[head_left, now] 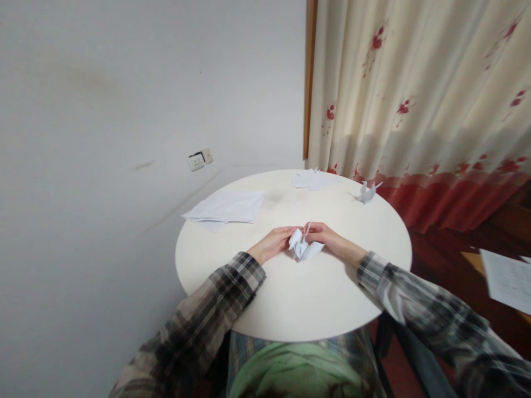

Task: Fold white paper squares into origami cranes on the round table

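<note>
Two hands meet near the middle of the round white surface (290, 298). Between them is a small white folded paper shape (302, 249) with pointy flaps. The left hand (274, 243) is on its left side, and the fingers are closed on the paper. The right hand (327, 236) is on its right side, and those fingers pinch a thin point that sticks up. The folded shape sits low over the surface, but I cannot tell if it is touching it. Both arms wear checked sleeves (232, 287). Far to the left, by the edge, lies a stack of flat white paper sheets (226, 209), well apart from the hands. At the back edge lies a flat folded white paper piece (313, 179). Near it, to the right, stands a little white paper bird (367, 192) with its wings out. Behind the surface hangs a cream curtain with red flowers (415, 99). To the left is a grey wall (124, 110) with a white wall socket (200, 159) low down. Far on the right, off the surface, lies a printed white sheet (508, 279).
</note>
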Action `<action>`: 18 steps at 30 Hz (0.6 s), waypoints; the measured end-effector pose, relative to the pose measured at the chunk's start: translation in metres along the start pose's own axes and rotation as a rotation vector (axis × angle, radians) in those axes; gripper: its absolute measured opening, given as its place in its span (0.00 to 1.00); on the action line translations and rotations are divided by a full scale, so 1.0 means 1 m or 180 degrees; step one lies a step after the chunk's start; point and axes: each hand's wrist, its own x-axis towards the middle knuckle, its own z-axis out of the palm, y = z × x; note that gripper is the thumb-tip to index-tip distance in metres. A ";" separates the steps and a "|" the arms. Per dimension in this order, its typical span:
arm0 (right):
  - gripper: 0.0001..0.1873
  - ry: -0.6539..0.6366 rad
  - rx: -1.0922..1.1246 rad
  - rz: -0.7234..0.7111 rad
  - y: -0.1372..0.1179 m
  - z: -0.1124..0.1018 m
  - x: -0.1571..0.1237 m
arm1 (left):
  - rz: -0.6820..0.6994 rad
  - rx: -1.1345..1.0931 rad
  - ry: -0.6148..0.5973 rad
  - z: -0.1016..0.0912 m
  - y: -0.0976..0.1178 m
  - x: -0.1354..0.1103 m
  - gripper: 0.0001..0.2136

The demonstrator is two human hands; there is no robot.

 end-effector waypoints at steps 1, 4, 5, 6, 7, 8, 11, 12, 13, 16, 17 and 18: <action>0.08 -0.0005 0.0008 0.0001 0.000 0.000 0.000 | -0.0001 0.0017 -0.0015 0.000 0.000 0.000 0.08; 0.08 -0.0009 0.0007 -0.0021 0.001 -0.001 0.000 | 0.0063 0.0019 0.0064 0.000 0.000 -0.001 0.08; 0.08 -0.0002 -0.0003 -0.0025 0.000 0.000 0.000 | 0.0091 0.0013 0.0107 0.001 0.000 -0.001 0.08; 0.07 0.0008 -0.0019 -0.0027 0.000 0.000 0.000 | 0.0119 0.0006 0.0149 0.001 0.000 -0.002 0.08; 0.07 0.0014 -0.0042 -0.0028 -0.001 0.000 0.000 | 0.0142 -0.0002 0.0178 0.002 0.000 -0.002 0.08; 0.06 0.0014 -0.0068 -0.0025 -0.002 0.001 0.000 | 0.0165 -0.0012 0.0193 0.002 0.000 -0.002 0.08; 0.05 0.0039 -0.0138 -0.0007 -0.005 0.002 -0.001 | 0.0285 -0.0114 0.0254 0.002 0.001 -0.001 0.07; 0.05 0.0049 -0.0152 0.0007 -0.005 0.002 -0.002 | 0.0321 -0.0169 0.0296 0.002 0.002 0.000 0.07; 0.05 0.0062 -0.0161 0.0023 -0.006 0.002 -0.002 | 0.0338 -0.0223 0.0335 0.001 0.003 0.001 0.07; 0.06 0.0092 -0.0188 0.0072 -0.006 0.002 -0.002 | 0.0271 -0.0309 0.0360 0.002 0.007 0.000 0.09; 0.06 0.0107 -0.0185 0.0080 -0.006 0.002 -0.002 | 0.0237 -0.0299 0.0324 0.003 0.008 -0.001 0.11; 0.06 0.0118 -0.0173 0.0081 -0.006 0.002 -0.002 | 0.0219 -0.0268 0.0281 0.004 0.009 -0.003 0.12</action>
